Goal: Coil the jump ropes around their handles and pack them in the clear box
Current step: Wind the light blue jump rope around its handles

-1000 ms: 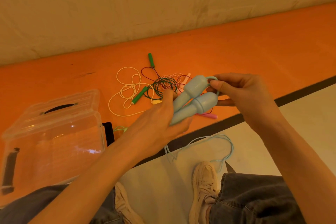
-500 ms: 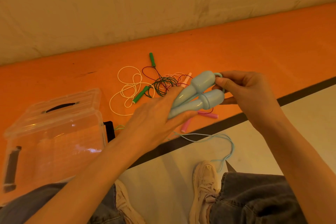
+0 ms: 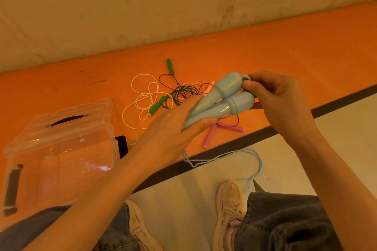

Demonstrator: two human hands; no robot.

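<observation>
Clear box [image 3: 61,149] at eight o'clock, seemingly nothing packed. Green, pink and white ropes [image 3: 175,96] loose at twelve. At centre, left hand [image 3: 175,128] gripping paired blue handles [image 3: 222,98], right hand [image 3: 273,96] pinching cord [image 3: 247,77] for first wrap; coiling barely begun.

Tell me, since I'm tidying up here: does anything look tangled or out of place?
Yes. The green-handled rope and the pink ropes lie knotted together in one heap on the orange mat, and the blue rope's cord trails loose onto the floor.
</observation>
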